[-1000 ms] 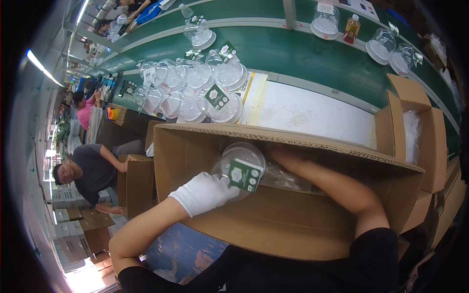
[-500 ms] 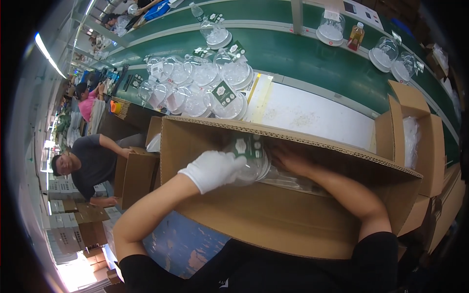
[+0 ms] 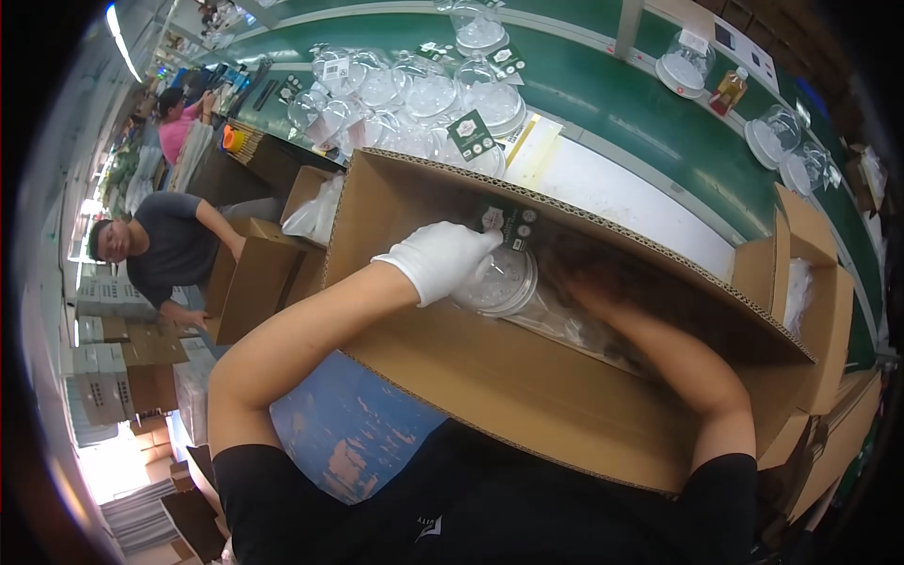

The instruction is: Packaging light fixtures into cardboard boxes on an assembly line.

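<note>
Clear plastic dome container with a round pale base [image 3: 504,282], tilted, inside the long brown corrugated cardboard carton [image 3: 527,395], close to the far wall and nearer the left end than the right. From the far left: a co-worker in a dark grey shirt [image 3: 169,231], both hands at a smaller brown cardboard box [image 3: 240,282]. Next, past the carton's left edge, white plastic bagging [image 3: 315,215] in an open brown box [image 3: 299,188]. Farther back, on the green work surface [image 3: 574,89], beyond the carton's far left corner: a crowded group of similar clear domes [image 3: 431,94]. Inside the carton: holds the dome in the white-gloved left hand [image 3: 443,262], fingers curled closed on its upper side, beside a dark green label card [image 3: 513,226]. Seems to be settling the dome into place, not yet letting go. Has the bare right hand [image 3: 593,278] just to the right, in shadow; blurred, so cannot tell whether spread or gripping. Below that, clear crinkled plastic [image 3: 570,325]. Calls next, by judgement, for seating the dome steadily before loosening the glove. Beyond the carton's far edge, a flat white board [image 3: 640,212]; at far right, an open brown side carton [image 3: 761,264] with pale plastic inside.
</note>
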A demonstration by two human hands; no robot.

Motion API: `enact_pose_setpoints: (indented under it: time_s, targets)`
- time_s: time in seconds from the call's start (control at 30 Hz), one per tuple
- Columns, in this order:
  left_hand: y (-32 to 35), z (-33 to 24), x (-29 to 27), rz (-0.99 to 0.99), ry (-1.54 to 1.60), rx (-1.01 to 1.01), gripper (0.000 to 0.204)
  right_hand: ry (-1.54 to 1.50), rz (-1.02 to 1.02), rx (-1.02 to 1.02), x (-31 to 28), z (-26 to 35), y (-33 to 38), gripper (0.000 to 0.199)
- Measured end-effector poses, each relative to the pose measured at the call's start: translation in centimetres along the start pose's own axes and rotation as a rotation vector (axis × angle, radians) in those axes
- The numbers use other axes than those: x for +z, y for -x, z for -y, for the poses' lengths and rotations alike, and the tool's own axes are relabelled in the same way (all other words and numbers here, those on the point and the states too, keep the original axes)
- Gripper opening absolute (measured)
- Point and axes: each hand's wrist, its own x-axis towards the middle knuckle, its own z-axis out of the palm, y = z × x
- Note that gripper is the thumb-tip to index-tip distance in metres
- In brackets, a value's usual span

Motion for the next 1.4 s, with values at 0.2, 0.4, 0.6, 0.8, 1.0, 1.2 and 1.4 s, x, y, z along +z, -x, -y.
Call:
enact_pose_setpoints:
  time_s: [0.2, 0.4, 0.6, 0.8, 1.0, 1.2, 1.4]
  targets:
    - [0.6, 0.4, 0.4, -0.031, -0.015, -0.060, 0.016, 0.296, -0.136, -0.145, -1.5, 0.3, -0.1, 0.047]
    - [-0.4, -0.4, 1.5, -0.006, 0.062, -0.050, 0.018, 0.358, -0.054, -0.069, 3.7, -3.7, 0.3, 0.036]
    - [-0.3, -0.1, 3.5, 0.027, -0.041, 0.053, 0.020, 0.049, 0.059, 0.220, 5.5, -4.2, -0.1, 0.034]
    - [-0.9, -1.4, 2.8, 0.085, -0.015, 0.031, 0.017, -0.080, -0.063, 0.197, -2.2, 0.3, -1.2, 0.046]
    - [-0.2, -0.1, 2.7, 0.190, 0.057, 0.000, 0.027, -0.152, -0.058, 0.122, -3.7, 1.8, -3.1, 0.045]
    - [-0.3, 1.1, 0.1, 0.321, 0.255, -0.050, 0.042, -0.054, 0.447, 0.122, -6.8, -0.4, -4.5, 0.041]
    - [1.5, 0.6, -3.8, 0.383, 0.223, -0.081, 0.034, -0.266, 0.490, -0.125, -9.6, 5.7, -1.0, 0.033]
